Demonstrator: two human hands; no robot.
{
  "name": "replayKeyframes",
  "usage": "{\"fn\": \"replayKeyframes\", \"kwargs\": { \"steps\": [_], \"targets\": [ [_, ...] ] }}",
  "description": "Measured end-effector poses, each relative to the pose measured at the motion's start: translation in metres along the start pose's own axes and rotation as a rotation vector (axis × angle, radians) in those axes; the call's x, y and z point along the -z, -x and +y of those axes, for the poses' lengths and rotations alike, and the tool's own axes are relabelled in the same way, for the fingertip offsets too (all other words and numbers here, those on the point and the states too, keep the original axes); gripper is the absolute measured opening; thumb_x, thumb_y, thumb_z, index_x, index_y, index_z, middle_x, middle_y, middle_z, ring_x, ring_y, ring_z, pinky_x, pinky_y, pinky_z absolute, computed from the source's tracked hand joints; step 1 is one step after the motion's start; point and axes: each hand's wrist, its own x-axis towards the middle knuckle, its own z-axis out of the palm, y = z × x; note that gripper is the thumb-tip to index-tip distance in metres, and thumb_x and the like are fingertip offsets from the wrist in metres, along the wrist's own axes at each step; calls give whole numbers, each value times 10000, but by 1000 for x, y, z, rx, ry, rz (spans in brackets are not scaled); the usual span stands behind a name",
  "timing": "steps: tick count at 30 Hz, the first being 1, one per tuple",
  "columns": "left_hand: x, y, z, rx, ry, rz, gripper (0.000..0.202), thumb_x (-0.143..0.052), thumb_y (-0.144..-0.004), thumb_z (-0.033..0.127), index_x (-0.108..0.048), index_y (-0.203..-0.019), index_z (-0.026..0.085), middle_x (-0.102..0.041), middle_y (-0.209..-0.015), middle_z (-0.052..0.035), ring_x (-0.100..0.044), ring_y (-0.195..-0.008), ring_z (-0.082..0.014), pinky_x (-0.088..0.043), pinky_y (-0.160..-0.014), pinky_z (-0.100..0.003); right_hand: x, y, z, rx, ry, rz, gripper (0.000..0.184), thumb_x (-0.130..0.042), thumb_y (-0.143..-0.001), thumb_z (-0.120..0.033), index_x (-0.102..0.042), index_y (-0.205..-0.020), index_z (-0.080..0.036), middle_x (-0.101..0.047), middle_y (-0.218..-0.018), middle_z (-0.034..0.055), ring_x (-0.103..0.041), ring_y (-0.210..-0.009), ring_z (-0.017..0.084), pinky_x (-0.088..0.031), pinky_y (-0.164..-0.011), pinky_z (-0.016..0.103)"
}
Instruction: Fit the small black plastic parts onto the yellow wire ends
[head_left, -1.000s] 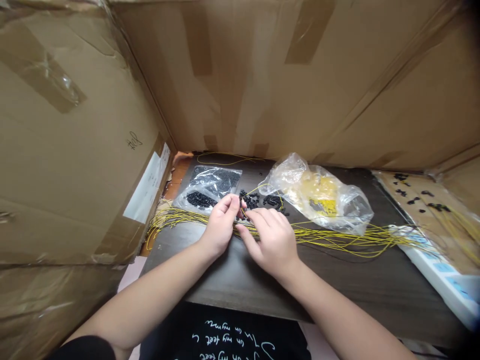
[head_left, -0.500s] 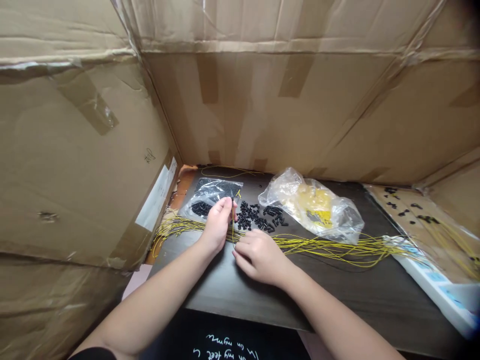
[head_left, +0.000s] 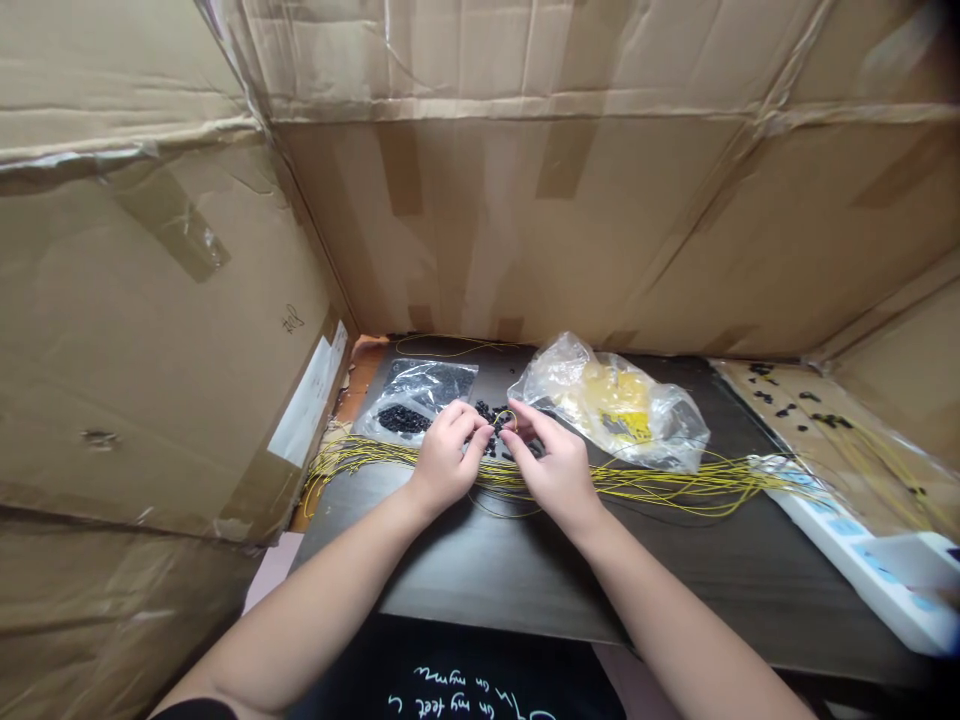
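My left hand [head_left: 450,455] and my right hand [head_left: 551,462] meet above the dark tabletop [head_left: 480,570]. Their fingertips pinch a thin yellow wire [head_left: 507,420], which forms a small loop between them. Small black plastic pieces [head_left: 491,420] lie loose just beyond my fingers, partly hidden by them. Behind my left hand is a clear bag of black pieces [head_left: 416,395]. A bundle of yellow wires [head_left: 675,485] runs across the table under both wrists.
A crumpled clear bag with yellow contents [head_left: 611,405] sits beyond my right hand. Cardboard walls [head_left: 487,220] surround the table. To the right are a white power strip [head_left: 844,540] and a cardboard sheet [head_left: 780,405] holding black pieces and yellow wires.
My right hand has risen from the table to join my left at the wire. The wire now forms a small loop between them. The view has shifted slightly.
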Motion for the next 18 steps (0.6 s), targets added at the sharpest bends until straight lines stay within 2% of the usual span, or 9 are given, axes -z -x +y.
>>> {"fn": "replayKeyframes", "kwargs": {
  "steps": [6, 14, 18],
  "targets": [
    [0, 0, 0, -35, -64, -39, 177, -505, -1011, 261, -603, -885, 184, -583, -902, -56, -559, -876, -190, -460, -813, -337, 0, -1, 3, -76, -20, 17, 252, -624, -949, -286, -730, -1166, -216, -765, -933, 47, -717, -802, 185, -594, -812, 344],
    [1, -2, -2, 62, 61, -9, 221, -490, -1024, 276, -596, -851, 187, -581, -885, -42, -561, -849, -169, -458, -795, -319, 8, -5, 8, -125, -91, -28, 167, -589, -961, -274, -738, -1006, -217, -760, -891, 36, -714, -795, 185, -565, -786, 335],
    [2, -4, -1, 40, 95, -87, 245, -478, -1027, 290, -588, -835, 185, -586, -854, -42, -553, -839, -174, -448, -787, -323, 12, -8, 11, -68, -46, -80, 157, -574, -971, -285, -716, -972, -216, -746, -915, 44, -692, -833, 192, -547, -796, 344]
  ]
}}
